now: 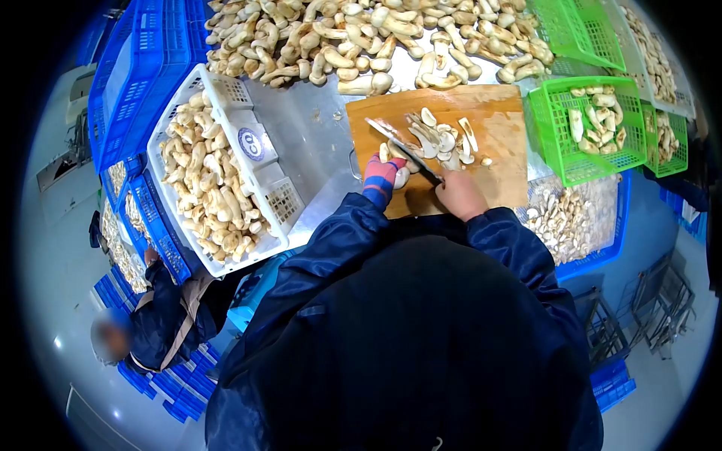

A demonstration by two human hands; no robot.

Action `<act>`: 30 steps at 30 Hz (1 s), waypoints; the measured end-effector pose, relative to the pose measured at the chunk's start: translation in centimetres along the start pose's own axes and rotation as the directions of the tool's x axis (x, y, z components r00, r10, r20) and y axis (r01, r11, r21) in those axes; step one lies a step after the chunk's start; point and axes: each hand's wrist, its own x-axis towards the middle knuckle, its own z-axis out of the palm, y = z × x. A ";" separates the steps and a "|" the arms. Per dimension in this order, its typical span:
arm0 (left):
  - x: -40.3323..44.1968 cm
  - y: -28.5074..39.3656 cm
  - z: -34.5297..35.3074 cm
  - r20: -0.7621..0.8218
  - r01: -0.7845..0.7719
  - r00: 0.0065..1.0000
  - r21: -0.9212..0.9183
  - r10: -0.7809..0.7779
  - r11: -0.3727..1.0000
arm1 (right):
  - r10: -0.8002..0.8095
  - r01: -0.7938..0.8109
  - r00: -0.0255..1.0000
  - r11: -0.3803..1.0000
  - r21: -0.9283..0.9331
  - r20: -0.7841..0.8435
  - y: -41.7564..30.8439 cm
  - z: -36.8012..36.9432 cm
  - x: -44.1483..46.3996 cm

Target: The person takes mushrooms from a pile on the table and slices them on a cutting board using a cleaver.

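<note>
My right hand [460,195] is wrapped round the handle of a knife [406,152], whose blade points up and left over the wooden board [496,135]. Beside the blade, my left hand [382,177], in a pink and blue covering, has its fingers closed on a mushroom [385,152]. Another mushroom piece [401,178] lies close to those fingers. Sliced mushrooms [447,141] are spread on the board just right of the blade.
Behind the board lies a heap of whole mushrooms [301,37]. A white crate [280,234] of mushrooms stands left. Green baskets [553,154] and a blue tray [618,244] with slices are on the right. Another person [169,312] is at the lower left.
</note>
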 end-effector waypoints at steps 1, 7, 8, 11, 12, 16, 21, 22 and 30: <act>-0.1 0.4 -0.4 -0.008 0.015 1.000 0.021 -0.014 1.000 | 0.027 -0.027 1.000 0.999 0.046 0.013 0.3 0.1 0.1; -2.4 3.6 0.7 -0.124 -0.062 0.987 0.320 0.106 0.946 | 0.122 -0.126 0.992 0.978 0.164 0.030 1.3 0.6 -0.6; -2.7 4.0 0.9 -0.160 -0.066 0.976 0.434 0.149 0.898 | 0.127 -0.129 0.992 0.980 0.151 0.022 1.1 0.5 -0.8; -3.3 5.6 0.6 -0.109 -0.095 0.978 0.524 0.177 0.847 | 0.088 -0.083 0.996 0.987 0.135 -0.032 1.0 0.1 -1.4; -3.5 5.9 0.1 -0.079 -0.112 0.979 0.570 0.190 0.814 | 0.078 -0.077 0.997 0.988 0.135 -0.001 1.1 -0.3 -1.8; -3.1 7.8 -0.4 0.085 -0.194 0.975 0.767 0.204 0.612 | 0.060 -0.066 0.994 0.995 0.069 0.095 0.9 -2.7 -2.9; -2.5 9.1 -0.1 0.137 -0.168 0.985 0.882 0.103 0.441 | 0.075 -0.073 0.992 0.997 -0.024 0.105 1.6 -2.7 -3.0; -2.4 9.0 -0.1 0.140 -0.171 0.985 0.877 0.101 0.450 | 0.096 -0.090 0.990 0.994 -0.061 0.106 1.9 -1.8 -2.3; -3.6 7.6 -5.4 0.135 -0.148 0.980 0.015 0.145 0.989 | 0.016 -0.020 0.999 0.997 -0.079 -0.051 1.0 0.5 0.0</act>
